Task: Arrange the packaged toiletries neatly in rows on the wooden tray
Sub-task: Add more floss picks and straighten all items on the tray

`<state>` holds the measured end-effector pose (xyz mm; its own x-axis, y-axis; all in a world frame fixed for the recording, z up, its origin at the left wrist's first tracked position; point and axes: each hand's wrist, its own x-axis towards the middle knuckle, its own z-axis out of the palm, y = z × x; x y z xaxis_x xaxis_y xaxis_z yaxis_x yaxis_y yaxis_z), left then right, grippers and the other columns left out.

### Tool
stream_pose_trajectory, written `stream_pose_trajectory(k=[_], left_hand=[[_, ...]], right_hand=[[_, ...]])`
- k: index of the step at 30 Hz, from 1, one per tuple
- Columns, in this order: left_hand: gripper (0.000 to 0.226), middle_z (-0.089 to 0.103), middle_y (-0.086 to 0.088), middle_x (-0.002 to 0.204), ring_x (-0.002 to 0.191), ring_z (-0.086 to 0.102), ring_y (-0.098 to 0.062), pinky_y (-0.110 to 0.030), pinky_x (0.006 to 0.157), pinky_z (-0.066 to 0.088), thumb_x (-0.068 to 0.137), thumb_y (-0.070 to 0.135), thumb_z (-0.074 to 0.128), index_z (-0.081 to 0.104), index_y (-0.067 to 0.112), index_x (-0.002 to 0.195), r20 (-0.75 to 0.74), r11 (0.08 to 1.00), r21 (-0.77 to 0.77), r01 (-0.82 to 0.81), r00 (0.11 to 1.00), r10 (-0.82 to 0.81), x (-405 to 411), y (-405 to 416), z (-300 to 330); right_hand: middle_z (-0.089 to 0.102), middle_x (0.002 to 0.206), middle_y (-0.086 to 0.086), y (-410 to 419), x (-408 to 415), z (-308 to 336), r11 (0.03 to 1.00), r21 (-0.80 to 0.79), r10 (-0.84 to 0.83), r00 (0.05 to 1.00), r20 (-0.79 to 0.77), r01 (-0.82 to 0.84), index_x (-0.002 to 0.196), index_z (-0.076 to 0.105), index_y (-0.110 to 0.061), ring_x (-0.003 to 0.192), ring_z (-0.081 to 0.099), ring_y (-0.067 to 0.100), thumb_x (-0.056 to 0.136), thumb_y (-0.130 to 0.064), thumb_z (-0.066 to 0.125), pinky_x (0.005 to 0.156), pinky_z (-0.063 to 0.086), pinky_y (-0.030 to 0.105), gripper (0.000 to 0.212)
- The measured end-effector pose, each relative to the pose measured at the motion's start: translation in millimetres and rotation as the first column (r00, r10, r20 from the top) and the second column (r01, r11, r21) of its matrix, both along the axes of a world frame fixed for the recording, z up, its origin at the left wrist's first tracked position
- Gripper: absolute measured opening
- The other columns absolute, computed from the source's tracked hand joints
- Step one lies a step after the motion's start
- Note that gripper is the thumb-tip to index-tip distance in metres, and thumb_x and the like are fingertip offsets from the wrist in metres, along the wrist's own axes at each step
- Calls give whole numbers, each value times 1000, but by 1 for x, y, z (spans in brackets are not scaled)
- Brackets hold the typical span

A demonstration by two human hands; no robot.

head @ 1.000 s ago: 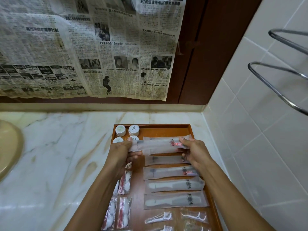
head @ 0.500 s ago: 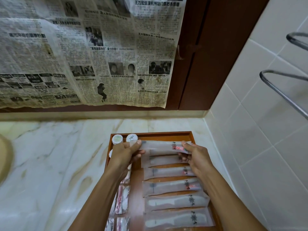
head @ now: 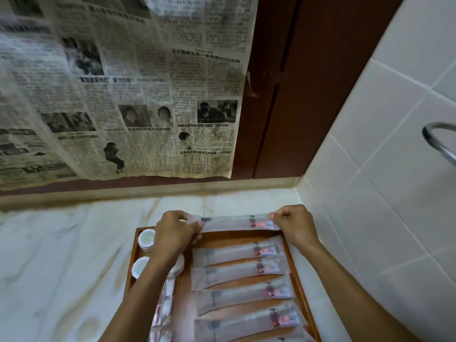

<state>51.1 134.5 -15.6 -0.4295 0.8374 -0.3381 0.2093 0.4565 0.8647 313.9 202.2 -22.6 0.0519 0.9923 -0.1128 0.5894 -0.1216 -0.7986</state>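
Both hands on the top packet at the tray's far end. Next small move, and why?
Probably lower the packet flat into the bare strip of tray above the next packet. Left hand and right hand pinch its ends, holding it over the far rim.

The newspaper [head: 118, 90] hanging at my twelve o'clock carries Chinese print: headlines stand out, and one caption starts with "NANA", but the small type blurs. Marks on the packets [head: 237, 270] are too small to read.

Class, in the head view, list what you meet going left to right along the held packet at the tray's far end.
Left hand → toothbrush packet → right hand → tiled wall.
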Motion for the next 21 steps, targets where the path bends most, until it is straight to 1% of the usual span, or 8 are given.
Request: stream_pose_trajectory(k=[2, 5, 7, 9, 11, 16, 19, 21], left_hand=[[18, 69, -8, 55, 58, 70, -28, -40, 63, 60, 87, 27, 70, 66, 12, 76, -32, 1000, -12, 2, 999, -2, 0, 5, -1], [23, 67, -8, 52, 58, 69, -31, -36, 59, 55, 91, 32, 63, 65, 15, 76, -62, 999, -37, 2, 998, -4, 0, 10, 0], [24, 66, -6, 52, 60, 68, -30, -33, 60, 53, 88, 31, 64, 65, 15, 69, -199, 999, -38, 19, 980, -26, -1, 12, 0], [26, 65, -4, 55, 63, 64, -24, -29, 58, 48, 84, 29, 65, 66, 14, 63, -376, 998, -39, 52, 924, -63, -1, 12, 0], [26, 62, -1, 56, 62, 59, -20, -26, 52, 38, 82, 27, 65, 65, 14, 59, -489, 995, -63, 82, 866, -103, 0, 12, 1], [26, 59, -1, 60, 62, 54, -22, -27, 51, 33, 81, 27, 64, 59, 16, 58, -639, 984, -124, 130, 748, -180, 7, 13, 1], [31, 46, 2, 51, 56, 46, -19, -27, 47, 30, 82, 20, 63, 51, 16, 53, -706, 976, -137, 170, 674, -217, 10, 13, -3], [30, 43, 2, 52, 65, 48, -24, -28, 53, 35, 83, 17, 61, 50, 17, 55, -742, 966, -169, 196, 620, -256, 11, 14, -7]], right_hand=[[68, 65, -15, 1, 1, -4, 999, 29, 22, 998, 60, -23, 63, 72, -14, 64, 63, -4, 84, -20, 74, 54, 41, 9, 21], [71, 72, -7, 3, 1, -7, 999, 33, 38, 993, 108, -42, 66, 73, -15, 70, 65, 6, 85, -20, 73, 60, 47, 21, 20], [71, 71, -6, 2, 1, -9, 998, 23, 52, 990, 129, -55, 64, 72, -16, 71, 66, 10, 86, -20, 72, 61, 48, 23, 22], [70, 71, -8, 1, 1, -11, 998, 17, 57, 988, 144, -61, 62, 71, -18, 73, 66, 10, 86, -17, 71, 61, 49, 24, 24], [70, 71, -11, 1, 2, -14, 998, 13, 54, 987, 148, -57, 62, 71, -18, 74, 66, 7, 86, -15, 69, 61, 48, 22, 24], [70, 74, -11, 0, 3, -17, 997, 45, 50, 978, 204, -60, 64, 69, -20, 70, 63, 1, 86, -13, 67, 57, 45, 15, 23], [71, 75, -10, 0, 3, -20, 996, 70, 43, 972, 232, -60, 64, 67, -20, 69, 62, 1, 86, -11, 65, 55, 42, 13, 24], [71, 77, -8, -1, 2, -21, 991, 103, 59, 965, 256, -88, 66, 67, -19, 69, 62, 1, 86, -9, 66, 55, 42, 14, 23]])
